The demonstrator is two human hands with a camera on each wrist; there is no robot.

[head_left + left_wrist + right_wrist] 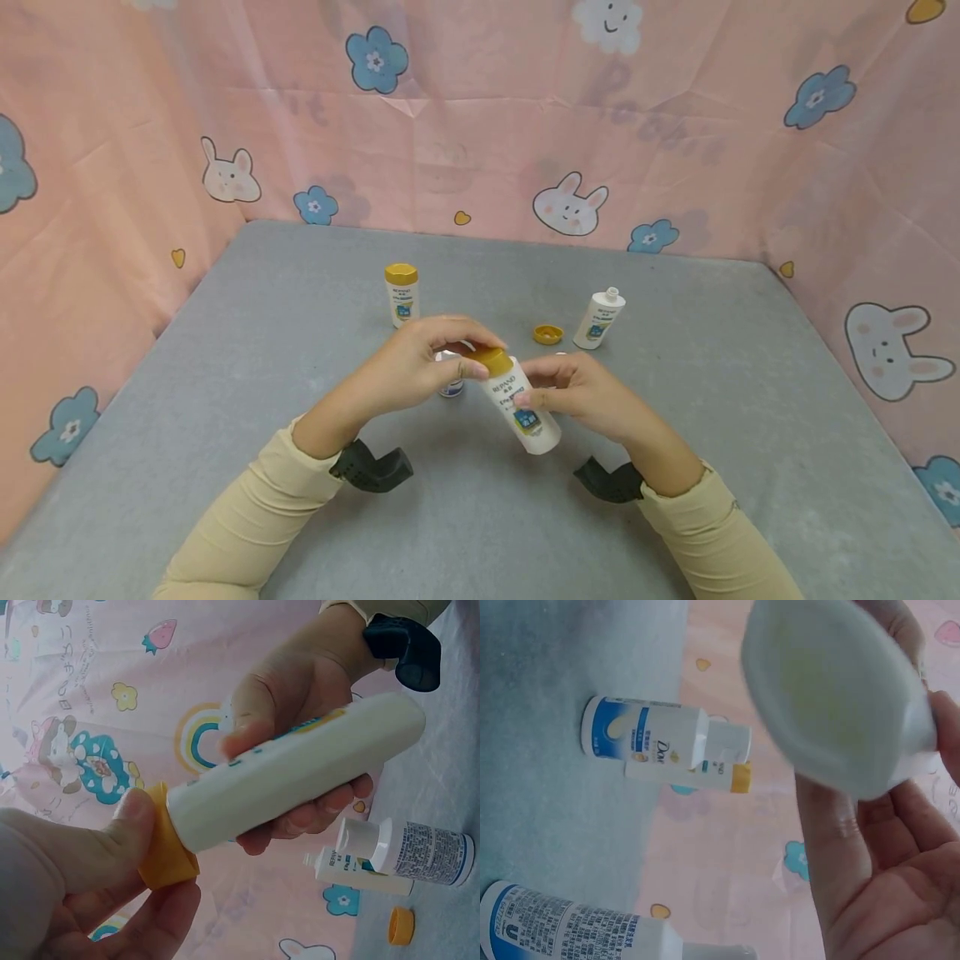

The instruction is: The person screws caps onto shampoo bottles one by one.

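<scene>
Above the middle of the table, my right hand [588, 392] holds a white shampoo bottle [521, 417], tilted with its base toward the lower right. My left hand [420, 367] pinches the bottle's gold cap [491, 361] between thumb and fingers. In the left wrist view the cap [166, 844] sits at the bottle's upper end, slightly askew; whether it is loose I cannot tell. The right thumb lies along the label side, with fingers round the back. The right wrist view shows the bottle's pale base [832, 697] close up, blurred.
Behind the hands stand a gold-capped bottle [402, 302] and, farther right, an uncapped white bottle [597, 323] beside a loose gold cap [548, 334]. Two white-and-blue bottles, one [649, 733] and another [570, 926], are mostly hidden by the hands in the head view. Patterned pink cloth [450, 133] surrounds the table.
</scene>
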